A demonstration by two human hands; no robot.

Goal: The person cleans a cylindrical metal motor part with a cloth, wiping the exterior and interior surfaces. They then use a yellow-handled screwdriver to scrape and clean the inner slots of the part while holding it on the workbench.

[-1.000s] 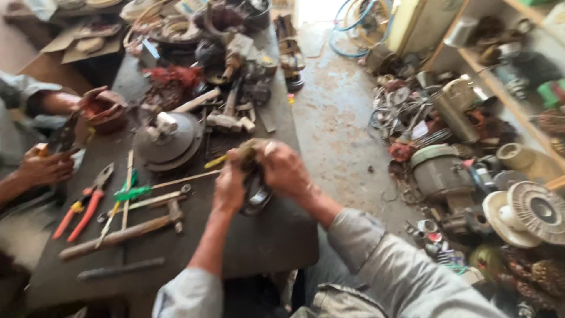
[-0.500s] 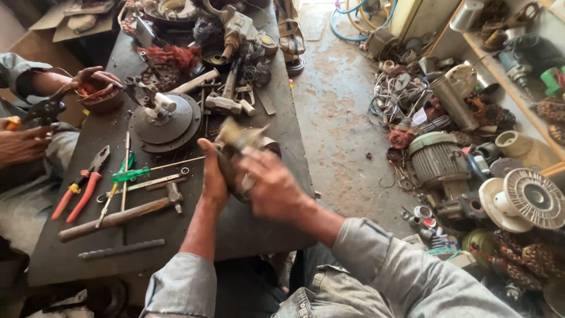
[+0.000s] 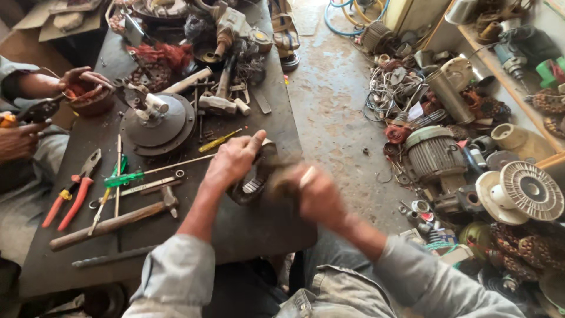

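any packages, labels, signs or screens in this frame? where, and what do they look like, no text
No signs, screens or readable labels.
Cardboard sheet: top left past the bench, flat, brown, with small parts on it.
Small box: on the floor at right by the motor parts, pale, partly hidden; could be a package.
Left hand grips a dark metal part on the bench; right hand is blurred beside it.

You are seeing a hammer lying on the dark tabletop; red-handled pliers are lying left of the hammer, a green-handled screwdriver above it, and a round metal disc farther up.
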